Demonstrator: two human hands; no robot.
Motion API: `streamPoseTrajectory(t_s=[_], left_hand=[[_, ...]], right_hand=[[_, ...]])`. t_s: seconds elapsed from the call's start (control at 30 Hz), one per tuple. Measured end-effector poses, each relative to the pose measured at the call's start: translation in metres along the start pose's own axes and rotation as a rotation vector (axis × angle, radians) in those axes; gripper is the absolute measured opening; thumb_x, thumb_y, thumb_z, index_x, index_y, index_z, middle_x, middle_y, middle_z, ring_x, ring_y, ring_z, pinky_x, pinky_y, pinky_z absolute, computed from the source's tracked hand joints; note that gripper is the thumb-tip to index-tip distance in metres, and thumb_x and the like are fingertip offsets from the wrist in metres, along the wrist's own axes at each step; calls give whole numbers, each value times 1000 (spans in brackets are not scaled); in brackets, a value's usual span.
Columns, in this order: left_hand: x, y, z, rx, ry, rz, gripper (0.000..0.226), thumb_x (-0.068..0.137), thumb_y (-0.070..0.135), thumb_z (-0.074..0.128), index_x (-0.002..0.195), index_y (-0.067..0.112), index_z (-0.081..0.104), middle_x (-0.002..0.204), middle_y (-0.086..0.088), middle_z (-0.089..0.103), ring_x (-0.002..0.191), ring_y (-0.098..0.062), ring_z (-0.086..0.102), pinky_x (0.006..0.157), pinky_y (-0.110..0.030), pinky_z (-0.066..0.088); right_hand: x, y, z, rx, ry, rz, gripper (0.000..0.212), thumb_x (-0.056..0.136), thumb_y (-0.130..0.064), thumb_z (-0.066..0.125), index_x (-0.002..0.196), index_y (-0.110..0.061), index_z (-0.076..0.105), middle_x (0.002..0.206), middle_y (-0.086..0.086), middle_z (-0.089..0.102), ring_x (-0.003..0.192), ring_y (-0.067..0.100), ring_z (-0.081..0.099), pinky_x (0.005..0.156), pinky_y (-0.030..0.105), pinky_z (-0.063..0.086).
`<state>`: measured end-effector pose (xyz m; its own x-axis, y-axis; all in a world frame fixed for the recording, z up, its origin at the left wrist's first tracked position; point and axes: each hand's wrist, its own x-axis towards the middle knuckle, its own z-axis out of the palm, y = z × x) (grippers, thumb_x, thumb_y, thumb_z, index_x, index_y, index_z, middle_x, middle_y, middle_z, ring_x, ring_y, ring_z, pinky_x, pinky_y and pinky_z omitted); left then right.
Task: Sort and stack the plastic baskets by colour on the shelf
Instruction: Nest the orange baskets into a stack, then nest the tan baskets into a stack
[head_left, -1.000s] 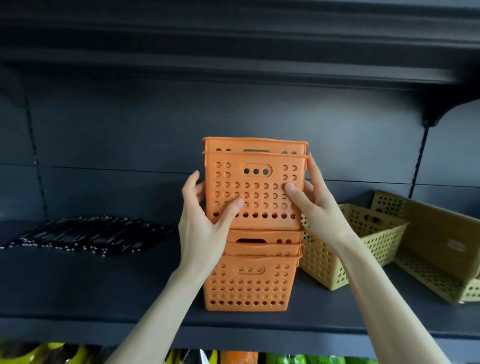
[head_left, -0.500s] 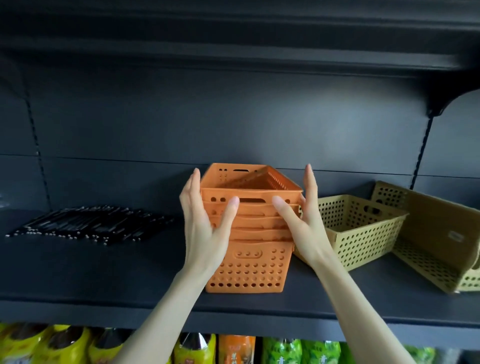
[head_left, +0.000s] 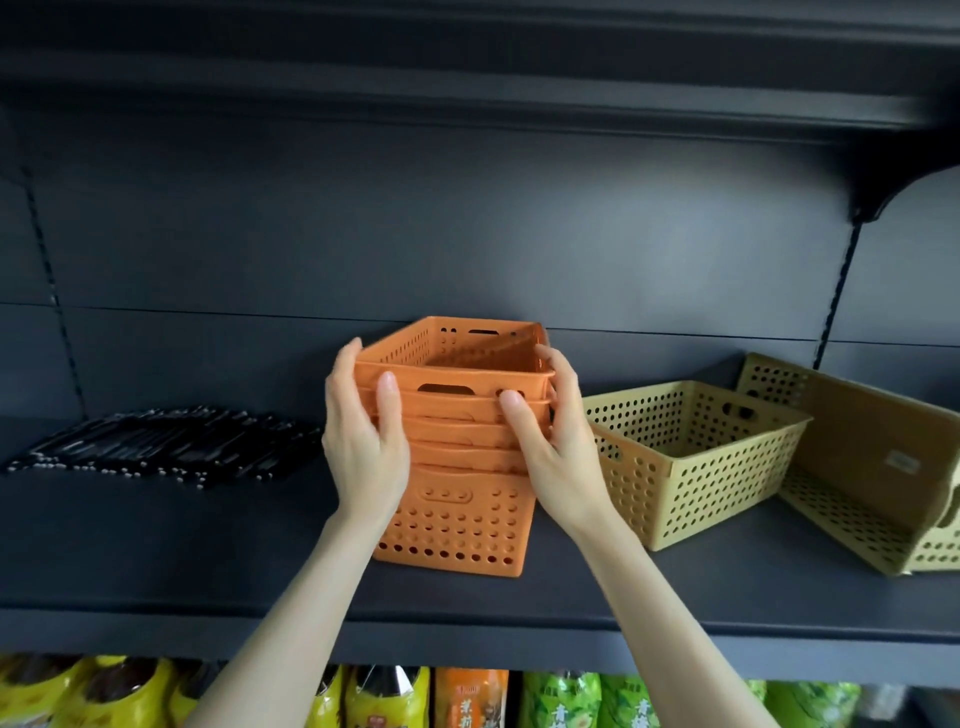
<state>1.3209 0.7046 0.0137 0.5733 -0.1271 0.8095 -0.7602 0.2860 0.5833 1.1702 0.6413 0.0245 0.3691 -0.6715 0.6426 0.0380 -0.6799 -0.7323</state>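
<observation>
I've got both hands clasped round the top of the orange basket stack (head_left: 457, 519) at centre frame, left hand (head_left: 363, 447) on its left side, right hand (head_left: 556, 447) on its right, thumbs on the front wall. The top basket looks slightly askew to me, so I'd press down evenly and square the rims before letting go. The stack stands on the dark shelf (head_left: 156, 545). Just right of it, near my right wrist, is an upright tan basket (head_left: 691, 467), and beyond that a tipped tan basket (head_left: 857, 441). Black items (head_left: 156, 441) lie well apart at left.

I count 5 orange baskets (head_left: 452, 525) nested in 1 stack, 2 yellow baskets (head_left: 717, 467), and 2 hands, my left hand (head_left: 363, 452) and right hand (head_left: 558, 462). The black items (head_left: 161, 441) blur past counting.
</observation>
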Motion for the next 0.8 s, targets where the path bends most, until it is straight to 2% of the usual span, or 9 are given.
streamPoseTrajectory(t_s=[0.1, 0.2, 0.3, 0.37, 0.47, 0.53, 0.63, 0.7, 0.8], left_hand=[[3, -9, 0, 9, -16, -29, 45, 101, 27, 35, 144, 12, 32, 147, -6, 39, 125, 4, 30, 97, 3, 19], [4, -9, -1, 28, -55, -30, 49, 102, 26, 34, 147, 12, 24, 149, -7, 34, 122, 11, 26, 93, 6, 17], [-5, -9, -6, 79, -119, 2, 59, 100, 39, 31, 150, 16, 10, 153, -9, 24, 136, -12, 29, 102, -14, 24], [-18, -8, -9, 136, -169, 29, 65, 97, 48, 28, 151, 18, 6, 158, -11, 10, 144, -23, 18, 108, -28, 22], [-38, 1, -12, 254, -234, 32, 66, 95, 48, 29, 150, 17, 14, 159, -14, 0, 146, -30, 5, 112, -40, 17], [-50, 13, -14, 270, -274, 34, 62, 93, 43, 37, 147, 14, 28, 158, -15, 9, 145, -31, 6, 112, -45, 16], [-64, 40, -12, 235, -280, 187, 40, 89, 33, 46, 117, 9, 61, 138, -14, 48, 133, -31, 37, 106, -44, 32], [-76, 60, -3, 187, -268, 262, 29, 87, 27, 48, 101, 9, 66, 120, -11, 57, 114, -25, 48, 96, -37, 40], [-95, 88, 24, 117, -286, 308, 25, 87, 22, 48, 94, 7, 67, 107, -9, 60, 100, -23, 54, 88, -33, 42]], right_hand=[[0, -2, 5, -70, -2, -1, 57, 90, -52, 50, 140, -42, 26, 141, -10, 41, 123, 8, 46, 102, 34, 39], [1, -3, 2, -131, -6, -3, 62, 89, -53, 50, 143, -40, 24, 141, -9, 41, 122, 8, 46, 98, 28, 37], [2, -1, -4, -191, -38, 6, 67, 85, -63, 48, 144, -46, 21, 144, -11, 44, 125, 7, 47, 104, 36, 42], [2, -1, -11, -231, -84, -3, 71, 83, -70, 44, 145, -47, 18, 142, -11, 49, 127, 10, 49, 102, 42, 46], [0, -5, -25, -282, -124, -8, 63, 89, -58, 47, 146, -39, 28, 132, -9, 58, 117, 11, 58, 98, 31, 48], [-6, -7, -40, -392, -79, -21, 47, 93, -46, 51, 136, -27, 49, 121, -6, 64, 110, 13, 61, 91, 27, 47], [-18, -9, -69, -480, 4, -31, 28, 93, -35, 56, 110, -15, 67, 110, 1, 66, 101, 19, 62, 87, 36, 50], [-27, -7, -94, -520, 36, -33, 24, 92, -32, 57, 103, -14, 69, 104, 1, 66, 96, 21, 62, 84, 39, 50], [-43, 2, -143, -574, 81, -22, 24, 92, -31, 57, 103, -14, 69, 103, 1, 67, 96, 19, 62, 82, 39, 50]])
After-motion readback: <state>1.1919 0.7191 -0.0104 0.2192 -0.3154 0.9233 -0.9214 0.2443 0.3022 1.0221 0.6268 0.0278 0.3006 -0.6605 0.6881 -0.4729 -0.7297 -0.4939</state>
